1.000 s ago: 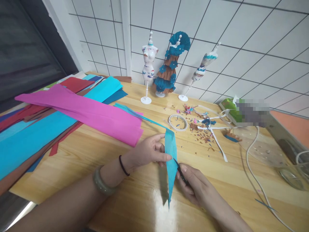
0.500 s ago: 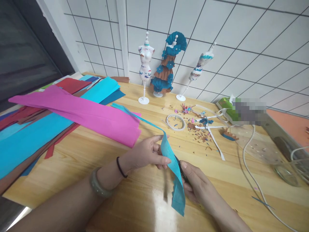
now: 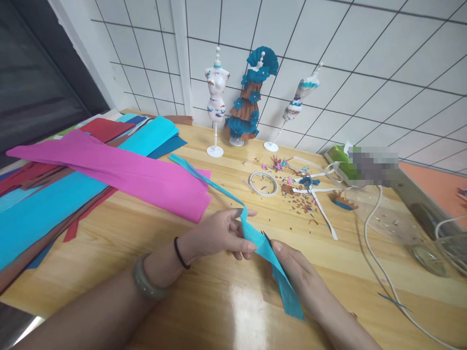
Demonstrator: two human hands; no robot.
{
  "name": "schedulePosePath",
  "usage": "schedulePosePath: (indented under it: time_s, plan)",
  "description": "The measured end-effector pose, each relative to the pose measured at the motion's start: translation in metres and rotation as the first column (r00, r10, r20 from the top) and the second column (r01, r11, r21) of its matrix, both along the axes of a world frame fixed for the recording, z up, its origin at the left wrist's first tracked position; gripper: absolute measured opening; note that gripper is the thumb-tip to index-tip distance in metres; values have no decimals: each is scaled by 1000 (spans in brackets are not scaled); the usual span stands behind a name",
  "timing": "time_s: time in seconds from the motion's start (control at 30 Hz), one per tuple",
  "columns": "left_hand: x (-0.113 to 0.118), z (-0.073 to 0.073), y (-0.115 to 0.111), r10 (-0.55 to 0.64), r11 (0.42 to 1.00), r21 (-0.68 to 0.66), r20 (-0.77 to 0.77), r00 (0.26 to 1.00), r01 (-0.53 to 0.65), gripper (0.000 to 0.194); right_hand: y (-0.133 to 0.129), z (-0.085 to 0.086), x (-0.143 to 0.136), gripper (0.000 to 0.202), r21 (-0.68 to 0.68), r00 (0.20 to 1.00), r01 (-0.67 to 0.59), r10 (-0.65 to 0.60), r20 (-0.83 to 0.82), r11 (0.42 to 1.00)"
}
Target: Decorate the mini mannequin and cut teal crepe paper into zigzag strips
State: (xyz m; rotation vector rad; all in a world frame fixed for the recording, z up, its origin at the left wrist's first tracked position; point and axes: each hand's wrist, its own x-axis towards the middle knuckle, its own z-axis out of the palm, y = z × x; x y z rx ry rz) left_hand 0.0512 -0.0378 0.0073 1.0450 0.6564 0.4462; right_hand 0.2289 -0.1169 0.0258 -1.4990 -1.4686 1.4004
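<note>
My left hand [image 3: 228, 236] pinches a turquoise crepe paper strip [image 3: 257, 233] between thumb and fingers. From there its narrow far part trails back to the pink paper, and its wider near end hangs down to the right. My right hand [image 3: 297, 267] is closed around dark scissors [image 3: 267, 237]. Only their tips show, at the strip's edge; the handles are hidden by the hand and paper. A pink crepe paper sheet [image 3: 146, 175] lies beyond my left hand on a pile of coloured papers.
Behind stand two bare dress forms [image 3: 218, 92] [image 3: 301, 99] and one in a blue-and-brown paper dress [image 3: 251, 104]. A tape roll [image 3: 263, 183], paper scraps [image 3: 304, 201] and white strips lie mid-table. A white cable [image 3: 368, 233] crosses the right side, near a glass dish [image 3: 428, 260].
The strip's loose near end has swung right and now lies against my right hand. The scissors show less, with just their tips visible. Both hands stay almost in place; the view has shifted slightly.
</note>
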Motion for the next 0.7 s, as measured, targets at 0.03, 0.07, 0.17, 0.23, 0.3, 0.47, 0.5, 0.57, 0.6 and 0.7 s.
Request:
schedulePosePath:
  time_s: [0.03, 0.07, 0.17, 0.23, 0.3, 0.47, 0.5, 0.57, 0.6, 0.7]
  plan:
    - [0, 0, 0, 0, 1000, 0, -2, 1000, 0, 81, 0, 0, 0, 40, -5, 1000, 4, -4, 7, 1000]
    - [0, 0, 0, 4, 1000, 0, -5, 1000, -4, 80, 0, 0, 1, 40, -6, 1000, 9, -9, 11, 1000]
    - [0, 0, 0, 15, 1000, 1, -7, 1000, -14, 79, 0, -1, 1, 40, 1, 1000, 1, -1, 6, 1000]
    - [0, 0, 0, 20, 1000, -1, -4, 1000, -20, 78, 0, -1, 1, 41, -2, 1000, -5, 5, 10, 1000]
    - [0, -1, 0, 21, 1000, -1, 0, 1000, -21, 78, 0, -1, -1, 43, -6, 1000, -2, 3, 22, 1000]
    - [0, -2, 0, 10, 1000, -6, -7, 1000, -10, 78, 2, 0, -2, 43, 14, 1000, 0, 0, -5, 1000]
    - [0, -2, 0, 9, 1000, -9, -10, 1000, -9, 78, 2, 0, -2, 42, 14, 1000, 1, -1, -7, 1000]
    - [0, -1, 0, 11, 1000, -13, -16, 1000, -12, 77, 2, 0, -1, 41, 12, 1000, 7, -7, -6, 1000]
    - [1, -1, 0, 13, 1000, -13, -20, 1000, -14, 77, 2, -1, -1, 41, 13, 1000, 14, -14, -6, 1000]
    - [0, -1, 0, 21, 1000, -7, -19, 1000, -21, 74, 0, -2, 0, 42, -22, 999, 38, -39, -18, 999]
